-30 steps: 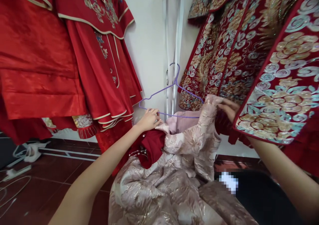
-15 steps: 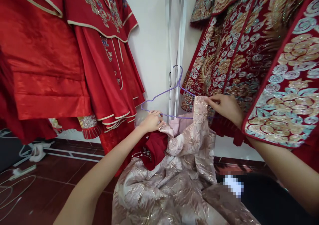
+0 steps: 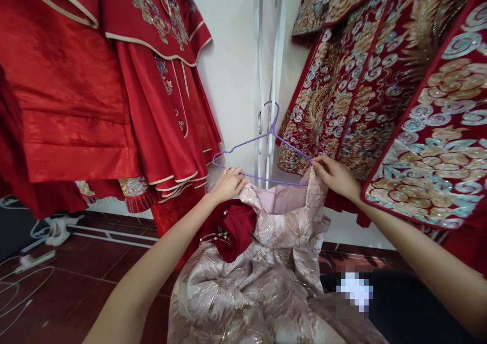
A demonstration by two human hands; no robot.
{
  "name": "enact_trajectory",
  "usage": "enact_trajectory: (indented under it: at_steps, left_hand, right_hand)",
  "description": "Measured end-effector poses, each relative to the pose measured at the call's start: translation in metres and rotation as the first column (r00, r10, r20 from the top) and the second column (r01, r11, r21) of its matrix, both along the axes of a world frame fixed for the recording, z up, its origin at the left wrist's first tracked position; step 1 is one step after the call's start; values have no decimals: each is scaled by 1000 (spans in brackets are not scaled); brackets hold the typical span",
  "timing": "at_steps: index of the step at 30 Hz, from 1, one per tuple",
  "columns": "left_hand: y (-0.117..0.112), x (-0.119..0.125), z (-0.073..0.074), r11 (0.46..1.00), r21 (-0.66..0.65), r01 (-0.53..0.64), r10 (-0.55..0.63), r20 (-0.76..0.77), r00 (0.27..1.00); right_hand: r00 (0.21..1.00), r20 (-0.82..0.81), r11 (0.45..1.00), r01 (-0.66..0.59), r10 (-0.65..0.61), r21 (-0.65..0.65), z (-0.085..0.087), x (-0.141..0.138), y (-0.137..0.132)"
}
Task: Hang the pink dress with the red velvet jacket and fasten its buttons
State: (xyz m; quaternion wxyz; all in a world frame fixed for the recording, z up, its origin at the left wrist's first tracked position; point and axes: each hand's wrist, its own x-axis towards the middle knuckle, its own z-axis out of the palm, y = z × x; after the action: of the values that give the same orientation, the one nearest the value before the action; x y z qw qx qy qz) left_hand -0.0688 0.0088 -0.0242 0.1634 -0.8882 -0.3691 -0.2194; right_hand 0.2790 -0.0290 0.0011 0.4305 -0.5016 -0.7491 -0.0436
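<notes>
A pale pink-gold brocade dress (image 3: pixel 281 278) spreads below a thin purple hanger (image 3: pixel 249 143). My left hand (image 3: pixel 229 184) is closed on the dress's left shoulder, and the hanger's lower bar runs by its fingertips. With thumb and fingers pinched, my right hand (image 3: pixel 335 176) holds the other shoulder strap (image 3: pixel 315 184) at the hanger's right end. The pink lining shows at the open neckline between the hands. A dark red cloth with beaded trim (image 3: pixel 238 230) lies over the dress under my left wrist. The fingertips of my left hand are partly hidden.
Red garments with cream piping (image 3: pixel 163 95) hang at the left, and heavily embroidered red garments (image 3: pixel 353 95) at the right. White upright poles (image 3: pixel 271 55) stand behind the hanger. Cables (image 3: pixel 26 293), a power strip (image 3: pixel 36 260) and white shoes (image 3: pixel 59 230) are on the floor at left.
My right hand has moved slightly left and down, bringing the strap to the hanger's right end. The neckline is spread wider. My left hand has barely moved.
</notes>
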Motion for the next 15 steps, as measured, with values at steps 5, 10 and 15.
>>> enact_trajectory:
  at_steps: [5, 10, 15]
  left_hand:
    - [-1, 9, -6, 997, -74, 29, -25, 52, 998]
    - [-3, 15, -11, 992, -113, 48, -36, 107, 994]
    - [-2, 5, -4, 997, -46, 56, -55, 19, 998]
  right_hand:
    - [999, -13, 995, 33, -32, 99, 9, -10, 2]
    - [1000, -10, 998, -1, 2, 58, 17, -20, 0]
    - [990, 133, 998, -45, 50, -41, 16, -6, -3]
